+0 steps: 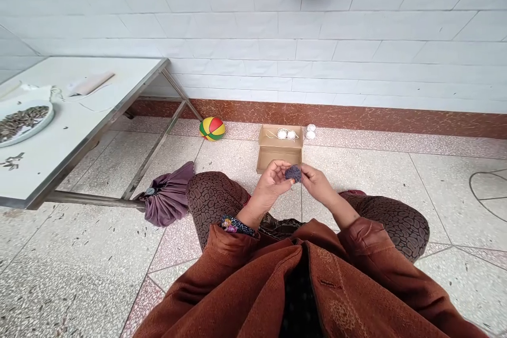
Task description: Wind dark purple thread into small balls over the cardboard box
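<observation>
A small ball of dark purple-grey yarn (pixel 293 173) is held up between my two hands, above the floor in front of my lap. My left hand (pixel 276 178) is closed round its left side, thumb below and fingers above. On its right side, the fingertips of my right hand (pixel 316 182) are pinched together at the ball's edge; a strand between them is too small to make out. Just beyond my hands sits an open cardboard box (pixel 280 155) with white yarn balls (pixel 285 134) on its raised far part. More white balls (pixel 311 131) lie right of the box.
At left stands a metal-framed table (pixel 130 76) bearing a plate (pixel 49 116) of seeds or shells. A purple cloth bag (pixel 168 198) leans by its leg. A striped ball (pixel 212 129) rests near the tiled wall (pixel 237 26). A wire ring (pixel 471 190) lies far right.
</observation>
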`<state>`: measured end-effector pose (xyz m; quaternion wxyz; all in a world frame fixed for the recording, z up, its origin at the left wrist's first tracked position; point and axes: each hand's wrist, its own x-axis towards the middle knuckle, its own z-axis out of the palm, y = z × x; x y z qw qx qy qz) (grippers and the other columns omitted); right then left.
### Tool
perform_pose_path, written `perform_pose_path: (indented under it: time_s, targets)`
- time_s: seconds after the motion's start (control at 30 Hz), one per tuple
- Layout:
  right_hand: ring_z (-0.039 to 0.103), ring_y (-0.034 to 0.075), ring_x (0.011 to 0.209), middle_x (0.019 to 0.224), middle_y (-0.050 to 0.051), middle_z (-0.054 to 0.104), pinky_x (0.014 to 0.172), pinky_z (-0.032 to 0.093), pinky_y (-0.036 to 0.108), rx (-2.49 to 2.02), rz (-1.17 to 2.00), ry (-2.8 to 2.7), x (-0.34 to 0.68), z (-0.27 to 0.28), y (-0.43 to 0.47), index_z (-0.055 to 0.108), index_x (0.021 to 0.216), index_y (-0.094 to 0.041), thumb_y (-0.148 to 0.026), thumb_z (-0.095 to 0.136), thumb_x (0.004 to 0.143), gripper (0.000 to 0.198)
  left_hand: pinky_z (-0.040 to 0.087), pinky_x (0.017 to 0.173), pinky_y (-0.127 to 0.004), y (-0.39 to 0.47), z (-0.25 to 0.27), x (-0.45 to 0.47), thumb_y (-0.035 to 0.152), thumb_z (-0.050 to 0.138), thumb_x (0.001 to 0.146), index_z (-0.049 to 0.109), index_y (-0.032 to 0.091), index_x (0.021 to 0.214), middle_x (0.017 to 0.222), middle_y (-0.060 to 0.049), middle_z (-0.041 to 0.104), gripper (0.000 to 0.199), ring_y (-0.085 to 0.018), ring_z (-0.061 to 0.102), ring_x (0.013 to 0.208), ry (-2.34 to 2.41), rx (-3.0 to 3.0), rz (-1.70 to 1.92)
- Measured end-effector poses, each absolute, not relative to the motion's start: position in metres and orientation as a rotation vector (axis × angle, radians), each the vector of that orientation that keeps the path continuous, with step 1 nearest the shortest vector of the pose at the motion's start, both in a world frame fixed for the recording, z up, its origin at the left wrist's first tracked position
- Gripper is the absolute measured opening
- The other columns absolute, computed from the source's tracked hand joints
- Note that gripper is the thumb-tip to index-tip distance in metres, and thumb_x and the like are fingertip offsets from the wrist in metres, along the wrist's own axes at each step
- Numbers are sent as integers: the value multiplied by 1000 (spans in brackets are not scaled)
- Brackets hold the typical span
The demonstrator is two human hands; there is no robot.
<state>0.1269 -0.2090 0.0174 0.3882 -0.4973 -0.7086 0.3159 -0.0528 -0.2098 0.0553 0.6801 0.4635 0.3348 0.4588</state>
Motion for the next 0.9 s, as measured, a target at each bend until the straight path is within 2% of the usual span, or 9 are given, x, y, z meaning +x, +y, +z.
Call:
perform_pose_path:
  time_s: [0.13, 0.3, 0.43, 0.6, 0.77, 0.9]
  targets:
    - [64, 19, 76, 80, 4, 66, 71, 50, 31, -1196, 725, -1985, 118, 9, -238, 62, 87, -22, -33, 48, 104, 25, 46, 88, -29, -204, 45, -54, 21, 80, 67, 58, 20, 102, 97, -1, 65, 41, -14, 61, 93, 892, 1033, 1118]
    - [64, 19, 82, 88, 5, 69, 77, 51, 31, -1055, 595, -2066, 126, 45, -248, 65, 97, -23, -32, 47, 107, 22, 47, 83, -28, -200, 38, -55, 16, 79, 65, 59, 19, 101, 94, -2, 67, 42, -14, 63, 88, 983, 1149, 1041]
    - [64, 19, 85, 90, 5, 69, 78, 51, 31, -1092, 535, -1963, 135, 64, -223, 67, 96, -23, -33, 50, 106, 21, 48, 83, -29, -204, 42, -53, 18, 79, 67, 59, 19, 100, 93, -1, 67, 39, -14, 63, 86, 887, 1172, 962]
    - [63, 18, 79, 83, 3, 67, 75, 50, 30, -1191, 636, -1855, 135, 39, -194, 65, 86, -22, -33, 54, 103, 23, 48, 84, -28, -211, 50, -52, 18, 79, 69, 60, 19, 100, 93, 0, 66, 36, -13, 61, 87, 754, 1082, 906]
    - [65, 20, 81, 85, 5, 68, 73, 52, 31, -1269, 659, -1945, 123, -3, -216, 64, 91, -23, -32, 49, 104, 22, 47, 84, -27, -208, 48, -54, 18, 80, 67, 58, 20, 101, 94, 1, 64, 41, -12, 60, 89, 805, 976, 1073]
    - [65, 20, 80, 86, 6, 67, 74, 53, 31, -1138, 614, -2173, 116, -2, -248, 64, 94, -22, -32, 45, 107, 25, 47, 87, -29, -201, 40, -57, 16, 79, 66, 56, 20, 99, 94, 0, 64, 41, -13, 61, 90, 943, 1026, 1156]
